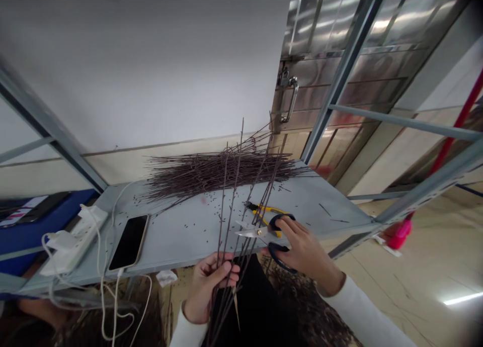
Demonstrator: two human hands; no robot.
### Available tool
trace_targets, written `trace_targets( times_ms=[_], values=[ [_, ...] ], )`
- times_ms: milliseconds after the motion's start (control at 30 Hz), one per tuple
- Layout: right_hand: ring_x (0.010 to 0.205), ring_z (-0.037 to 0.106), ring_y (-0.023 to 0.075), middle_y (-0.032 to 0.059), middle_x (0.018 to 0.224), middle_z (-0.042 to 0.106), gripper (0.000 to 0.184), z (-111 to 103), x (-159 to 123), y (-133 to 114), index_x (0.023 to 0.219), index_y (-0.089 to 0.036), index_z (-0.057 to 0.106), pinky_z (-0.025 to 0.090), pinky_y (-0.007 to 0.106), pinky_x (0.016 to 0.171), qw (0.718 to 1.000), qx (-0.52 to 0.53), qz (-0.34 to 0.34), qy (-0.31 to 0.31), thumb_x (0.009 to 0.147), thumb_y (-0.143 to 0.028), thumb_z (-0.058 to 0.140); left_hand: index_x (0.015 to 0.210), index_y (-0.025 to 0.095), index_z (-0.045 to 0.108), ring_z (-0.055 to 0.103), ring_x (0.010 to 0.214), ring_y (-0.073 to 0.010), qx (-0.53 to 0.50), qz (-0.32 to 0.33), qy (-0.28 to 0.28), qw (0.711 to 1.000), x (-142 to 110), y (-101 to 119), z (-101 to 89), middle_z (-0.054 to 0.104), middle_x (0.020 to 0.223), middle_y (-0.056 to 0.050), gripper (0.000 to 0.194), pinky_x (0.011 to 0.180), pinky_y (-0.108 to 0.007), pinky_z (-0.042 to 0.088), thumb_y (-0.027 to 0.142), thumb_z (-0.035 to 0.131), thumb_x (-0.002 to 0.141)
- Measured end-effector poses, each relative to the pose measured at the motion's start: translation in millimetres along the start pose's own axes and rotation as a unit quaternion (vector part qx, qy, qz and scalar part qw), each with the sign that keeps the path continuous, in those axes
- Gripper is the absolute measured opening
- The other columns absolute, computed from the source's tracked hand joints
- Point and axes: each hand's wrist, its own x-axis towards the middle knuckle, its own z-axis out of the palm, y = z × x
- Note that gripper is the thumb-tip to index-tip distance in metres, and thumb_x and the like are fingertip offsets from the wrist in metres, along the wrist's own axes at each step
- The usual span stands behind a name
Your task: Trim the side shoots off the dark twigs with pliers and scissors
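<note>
My left hand (212,282) is closed round several thin dark twigs (227,221), which stand up and lean over the shelf's front edge. My right hand (302,246) grips scissors (260,232) with dark handles, fingers in the loops. The scissor blades are parted and point left, across the twigs; whether they touch any twig I cannot tell. Behind the scissors, yellow-handled pliers (268,209) lie on the grey shelf (177,236), partly hidden by twigs and my right hand. A large heap of dark twigs (211,172) lies along the back of the shelf.
A phone (130,242) with a charging cable and a white power strip (77,241) lie at the left. Small dark scraps are scattered over the shelf. Metal posts (345,75) rise at both sides. Cut twigs pile on the floor (317,307) below.
</note>
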Motion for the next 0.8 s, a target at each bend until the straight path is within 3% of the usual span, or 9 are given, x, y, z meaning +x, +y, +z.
trace_targets(
  times_ms=[400,600,700,800],
  values=[
    [0.061,0.065,0.0187,0.0052,0.071,0.068,0.014,4,1,6,0.087,-0.019,0.056,0.046,0.028,0.06,0.997,-0.006,-0.046,0.061,0.087,-0.033,0.054,0.072,0.011,0.072,0.063,0.046,-0.0096,-0.015,0.006,0.013,1.0,3,-3,-6.0,0.072,0.058,-0.005,0.044,0.048,-0.016,0.051,0.03,0.092,0.038],
    [0.046,0.06,0.012,0.0008,0.06,0.067,0.02,9,-9,9,0.078,-0.02,0.059,0.041,0.02,0.047,0.992,0.06,0.067,0.083,0.087,-0.037,0.052,0.074,0.011,0.071,0.064,0.049,-0.0117,-0.012,0.008,0.018,1.0,3,-4,-6.3,0.071,0.059,-0.005,0.039,0.051,-0.019,0.052,0.025,0.091,0.043],
    [0.045,0.059,0.0123,0.0004,0.058,0.066,0.026,5,-7,10,0.076,-0.021,0.056,0.042,0.02,0.047,0.984,0.07,0.148,0.07,0.085,-0.045,0.053,0.074,0.011,0.07,0.064,0.049,-0.0122,-0.006,0.019,0.02,1.0,4,-6,-9.5,0.071,0.059,-0.005,0.038,0.051,-0.02,0.052,0.025,0.09,0.045],
    [0.045,0.058,0.0129,0.0003,0.058,0.065,0.03,-3,-3,11,0.074,-0.022,0.054,0.043,0.021,0.047,0.977,0.075,0.187,0.062,0.083,-0.051,0.053,0.075,0.011,0.071,0.064,0.049,-0.0124,-0.002,0.026,0.022,0.999,5,-9,-13.6,0.071,0.06,-0.005,0.038,0.052,-0.021,0.052,0.026,0.089,0.046]
  ],
)
